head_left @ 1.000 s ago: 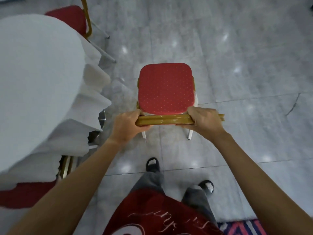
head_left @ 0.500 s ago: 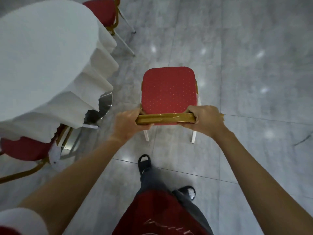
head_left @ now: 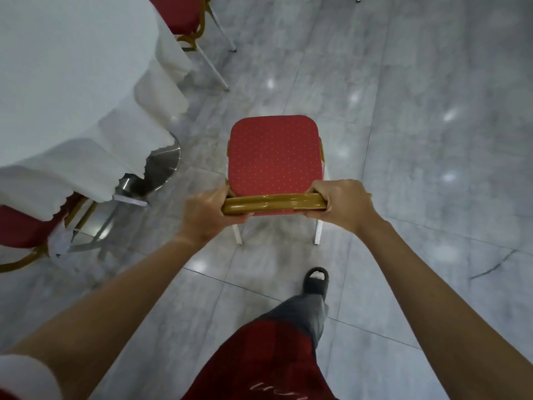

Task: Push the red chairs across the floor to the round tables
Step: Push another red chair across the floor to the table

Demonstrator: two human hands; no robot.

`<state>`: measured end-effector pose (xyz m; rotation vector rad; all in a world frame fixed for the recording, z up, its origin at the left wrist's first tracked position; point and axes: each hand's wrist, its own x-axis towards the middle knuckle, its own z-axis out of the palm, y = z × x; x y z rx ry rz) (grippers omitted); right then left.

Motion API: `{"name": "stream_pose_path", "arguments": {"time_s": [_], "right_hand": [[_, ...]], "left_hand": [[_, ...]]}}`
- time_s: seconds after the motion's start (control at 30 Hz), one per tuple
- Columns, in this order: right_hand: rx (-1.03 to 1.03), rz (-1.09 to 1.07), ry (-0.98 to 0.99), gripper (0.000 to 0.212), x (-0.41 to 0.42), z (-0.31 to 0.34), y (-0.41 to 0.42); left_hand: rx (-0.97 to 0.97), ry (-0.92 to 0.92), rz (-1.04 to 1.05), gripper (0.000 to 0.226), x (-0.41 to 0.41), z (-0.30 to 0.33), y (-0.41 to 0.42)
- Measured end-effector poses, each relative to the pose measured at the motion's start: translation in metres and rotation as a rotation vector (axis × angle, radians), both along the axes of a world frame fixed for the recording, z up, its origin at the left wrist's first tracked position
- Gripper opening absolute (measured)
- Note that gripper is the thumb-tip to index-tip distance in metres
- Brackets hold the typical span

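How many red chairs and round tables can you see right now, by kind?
Red chairs: 3, namely held chair, far chair, chair tucked under the tablecloth.
Round tables: 1, the white-clothed table.
Total: 4.

Both hands (head_left: 207,215) (head_left: 343,204) grip the red chair (head_left: 274,157) beside the round table (head_left: 66,82).

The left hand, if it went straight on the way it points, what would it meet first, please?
The left hand grips the chair's gold top rail and points up-frame, so first it would likely meet the red seat; beyond that, only bare floor, though depth is unclear.
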<state>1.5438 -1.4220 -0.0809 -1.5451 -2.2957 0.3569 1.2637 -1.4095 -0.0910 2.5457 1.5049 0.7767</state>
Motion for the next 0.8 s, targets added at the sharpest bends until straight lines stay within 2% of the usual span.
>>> {"name": "stream_pose_path", "arguments": {"time_s": [0.2,0.5,0.67,0.8], "right_hand": [[-0.029,0.062,-0.065,0.034,0.056,0.0,0.026],[-0.013,0.206,-0.014,0.033,0.142,0.005,0.068],[0.027,0.313,0.011,0.034,0.179,0.001,0.088],[0.113,0.432,0.03,0.035,0.215,-0.005,0.108]], "left_hand": [[0.032,0.005,0.043,0.076,0.054,-0.006,0.004],[-0.047,-0.026,0.208,0.066,0.142,-0.007,0.013],[-0.047,-0.002,0.293,0.052,0.18,-0.005,0.013],[-0.051,0.016,0.391,0.051,0.219,-0.005,0.01]]}}
